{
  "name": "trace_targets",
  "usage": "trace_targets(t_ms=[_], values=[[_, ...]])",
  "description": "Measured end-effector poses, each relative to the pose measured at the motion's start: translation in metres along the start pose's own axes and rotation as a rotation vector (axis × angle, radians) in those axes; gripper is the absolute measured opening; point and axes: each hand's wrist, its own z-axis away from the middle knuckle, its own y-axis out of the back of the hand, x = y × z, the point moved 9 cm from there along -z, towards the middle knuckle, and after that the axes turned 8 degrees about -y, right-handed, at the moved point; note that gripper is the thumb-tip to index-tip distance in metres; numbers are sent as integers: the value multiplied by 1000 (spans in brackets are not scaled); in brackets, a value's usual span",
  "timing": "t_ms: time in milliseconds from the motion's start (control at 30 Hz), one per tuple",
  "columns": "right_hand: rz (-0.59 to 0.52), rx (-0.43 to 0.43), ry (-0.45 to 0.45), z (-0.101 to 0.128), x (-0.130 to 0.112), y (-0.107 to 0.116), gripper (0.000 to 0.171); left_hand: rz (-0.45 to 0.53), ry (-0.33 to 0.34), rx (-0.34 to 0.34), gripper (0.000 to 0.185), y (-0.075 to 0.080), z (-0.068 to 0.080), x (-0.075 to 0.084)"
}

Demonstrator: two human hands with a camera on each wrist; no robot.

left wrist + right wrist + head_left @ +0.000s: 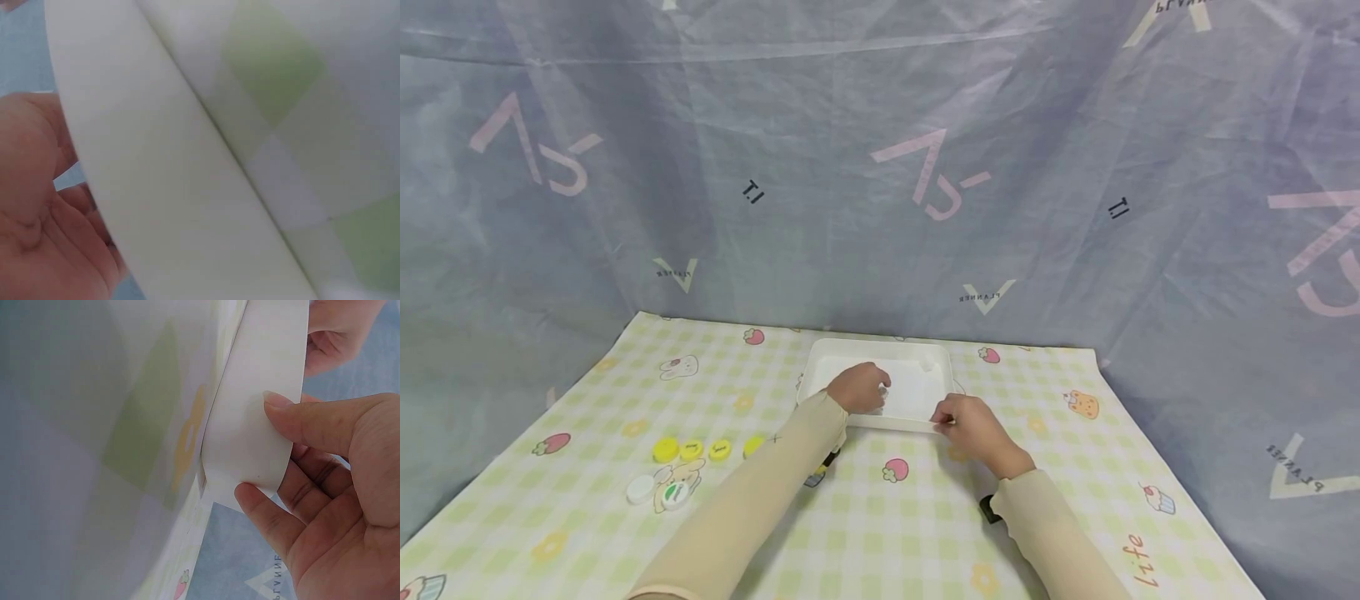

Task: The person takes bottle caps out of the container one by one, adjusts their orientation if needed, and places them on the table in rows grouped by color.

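Observation:
A shallow white tray (pixel 897 423) lies towards the back of the table. My left hand (pixel 859 388) reaches over its near wall into the left half, fingers bent downward. A whitish bit shows by those fingertips, and I cannot tell whether they hold it. In the left wrist view the tray wall (pixel 150 162) hides the fingertips. At the near right corner my right hand (pixel 970 425) grips the tray, its thumb (pixel 300 419) against the outer wall and other fingers over the rim. A small whitish, see-through thing (pixel 928 364) lies in the tray's back right corner.
Several yellow bottle caps (pixel 691 450) lie in a row left of my left forearm. Nearer are a plain white cap (pixel 640 488) and a white cap with a green mark (pixel 676 495). A checked cloth (pixel 917 533) covers the table; a grey curtain (pixel 850 167) hangs behind.

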Motion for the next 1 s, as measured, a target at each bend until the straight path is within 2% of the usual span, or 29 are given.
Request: trace_targets(t_ms=[200, 433, 667, 867, 1000], values=[[5, 6, 1, -1, 0, 1, 16, -1, -10, 20, 16, 1, -3, 1], [8, 4, 3, 0, -1, 1, 15, 6, 20, -1, 15, -5, -2, -1], [8, 12, 5, 1, 0, 0, 16, 8, 13, 8, 15, -7, -2, -1], [14, 9, 7, 0, 0, -1, 15, -1, -20, 16, 23, -4, 1, 1], [22, 0, 3, 0, -1, 1, 14, -11, -42, 22, 29, 6, 5, 5]])
